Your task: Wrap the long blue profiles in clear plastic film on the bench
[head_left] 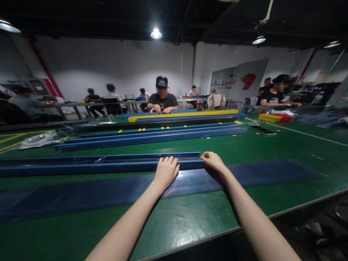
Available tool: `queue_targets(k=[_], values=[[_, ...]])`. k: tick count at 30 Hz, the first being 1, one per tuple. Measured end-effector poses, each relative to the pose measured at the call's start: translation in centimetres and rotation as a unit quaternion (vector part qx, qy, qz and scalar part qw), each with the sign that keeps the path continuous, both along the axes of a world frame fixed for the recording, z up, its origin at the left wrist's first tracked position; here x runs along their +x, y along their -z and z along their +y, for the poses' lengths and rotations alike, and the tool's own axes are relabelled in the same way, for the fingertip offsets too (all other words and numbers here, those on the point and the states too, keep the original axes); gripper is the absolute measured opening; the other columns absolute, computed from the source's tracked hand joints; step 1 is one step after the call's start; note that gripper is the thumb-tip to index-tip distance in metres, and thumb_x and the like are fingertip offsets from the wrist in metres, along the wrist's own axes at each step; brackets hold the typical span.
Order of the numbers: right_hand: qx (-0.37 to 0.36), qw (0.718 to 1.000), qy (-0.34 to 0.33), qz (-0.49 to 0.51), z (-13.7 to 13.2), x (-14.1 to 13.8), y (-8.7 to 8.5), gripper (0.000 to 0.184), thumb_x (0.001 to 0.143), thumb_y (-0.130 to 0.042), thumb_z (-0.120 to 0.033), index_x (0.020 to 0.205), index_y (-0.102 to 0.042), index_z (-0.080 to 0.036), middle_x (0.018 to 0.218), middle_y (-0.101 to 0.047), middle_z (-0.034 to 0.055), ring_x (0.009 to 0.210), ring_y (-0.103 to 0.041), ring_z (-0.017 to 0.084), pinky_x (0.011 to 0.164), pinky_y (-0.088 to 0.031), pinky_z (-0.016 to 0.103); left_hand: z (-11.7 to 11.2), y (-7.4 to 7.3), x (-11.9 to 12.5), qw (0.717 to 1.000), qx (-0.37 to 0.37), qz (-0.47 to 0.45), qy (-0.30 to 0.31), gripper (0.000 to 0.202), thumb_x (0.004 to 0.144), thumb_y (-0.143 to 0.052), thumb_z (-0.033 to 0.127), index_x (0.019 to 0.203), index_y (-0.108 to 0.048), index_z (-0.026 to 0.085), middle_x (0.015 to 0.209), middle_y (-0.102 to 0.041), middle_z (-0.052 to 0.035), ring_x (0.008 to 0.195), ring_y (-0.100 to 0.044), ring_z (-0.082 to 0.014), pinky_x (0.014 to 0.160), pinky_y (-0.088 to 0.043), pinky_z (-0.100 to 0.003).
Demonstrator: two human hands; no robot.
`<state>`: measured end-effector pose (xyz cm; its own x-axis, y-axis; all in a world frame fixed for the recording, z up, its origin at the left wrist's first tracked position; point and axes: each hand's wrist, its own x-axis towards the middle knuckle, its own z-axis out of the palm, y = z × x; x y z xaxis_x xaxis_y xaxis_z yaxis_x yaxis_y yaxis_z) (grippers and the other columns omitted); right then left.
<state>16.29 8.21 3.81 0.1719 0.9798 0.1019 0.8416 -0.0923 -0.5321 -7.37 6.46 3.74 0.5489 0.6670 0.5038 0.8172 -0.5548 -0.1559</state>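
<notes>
A long blue channel-shaped strip (89, 167) with raised side walls lies across the table, running out of view at the left. My left hand (166, 169) rests over its near wall close to the right end, fingers bent over the edge. At that right end, the thumb and fingers of my right hand (213, 160) are pinched together; what sits between them is too small to make out. In front of the channel lies a flat, shiny, dark blue plastic sleeve (108, 192), passing under my forearms.
Beyond are more blue channels (152, 137), a yellow strip (185, 115) and a phone (263, 129). Clear plastic wrap (40, 139) lies at left, yellow and red trays (274, 117) at right. Co-workers sit around the green table (195, 221) and farther back.
</notes>
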Motion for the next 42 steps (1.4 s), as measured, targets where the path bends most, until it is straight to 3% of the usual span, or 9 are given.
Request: queue_targets(k=[8, 16, 28, 36, 42], values=[[-0.046, 0.998, -0.028, -0.013, -0.7, 0.0, -0.9, 0.020, 0.079, -0.042, -0.026, 0.079, -0.061, -0.019, 0.059, -0.065, -0.0006, 0.056, -0.059, 0.010, 0.054, -0.036, 0.017, 0.0, -0.1, 0.0, 1.000, 0.001, 0.003, 0.000, 0.024, 0.087, -0.037, 0.028, 0.097, -0.055, 0.016, 0.091, -0.061, -0.0065, 0.085, -0.052, -0.0209, 0.072, -0.032, -0.034], [-0.070, 0.997, -0.037, 0.009, -0.6, 0.1, -0.6, 0.022, 0.082, -0.040, -0.024, 0.078, -0.060, -0.016, 0.054, -0.063, 0.0014, 0.045, -0.058, 0.010, 0.046, -0.039, 0.016, 0.0, -0.2, 0.1, 1.000, -0.007, 0.001, 0.000, 0.025, 0.088, -0.035, 0.028, 0.099, -0.055, 0.016, 0.092, -0.060, -0.0069, 0.086, -0.052, -0.0212, 0.073, -0.032, -0.034], [-0.060, 0.998, -0.010, 0.032, -0.7, -0.1, -0.4, 0.023, 0.083, -0.039, -0.022, 0.083, -0.061, -0.014, 0.049, -0.060, 0.0022, 0.041, -0.056, 0.011, 0.042, -0.039, 0.016, -0.2, -0.2, 0.2, 1.000, -0.010, 0.008, -0.003, 0.026, 0.087, -0.037, 0.027, 0.102, -0.054, 0.015, 0.097, -0.060, -0.0086, 0.090, -0.052, -0.0222, 0.075, -0.033, -0.035], [-0.010, 1.000, 0.016, 0.014, 0.3, -0.3, 0.4, 0.020, 0.079, -0.050, -0.030, 0.078, -0.065, -0.017, 0.070, -0.065, 0.0044, 0.051, -0.057, 0.010, 0.051, -0.038, 0.018, -0.1, -0.3, 0.2, 1.000, -0.010, 0.004, -0.003, 0.025, 0.086, -0.038, 0.027, 0.101, -0.054, 0.015, 0.096, -0.060, -0.0085, 0.089, -0.052, -0.0220, 0.075, -0.033, -0.035], [-0.020, 0.997, 0.017, 0.073, 0.8, 0.2, 1.1, 0.021, 0.077, -0.053, -0.032, 0.077, -0.065, -0.016, 0.059, -0.062, 0.0014, 0.046, -0.054, 0.009, 0.044, -0.036, 0.017, -0.2, -0.3, 0.2, 1.000, -0.013, 0.006, -0.004, 0.025, 0.086, -0.038, 0.027, 0.101, -0.054, 0.016, 0.096, -0.060, -0.0086, 0.088, -0.052, -0.0216, 0.075, -0.034, -0.035]])
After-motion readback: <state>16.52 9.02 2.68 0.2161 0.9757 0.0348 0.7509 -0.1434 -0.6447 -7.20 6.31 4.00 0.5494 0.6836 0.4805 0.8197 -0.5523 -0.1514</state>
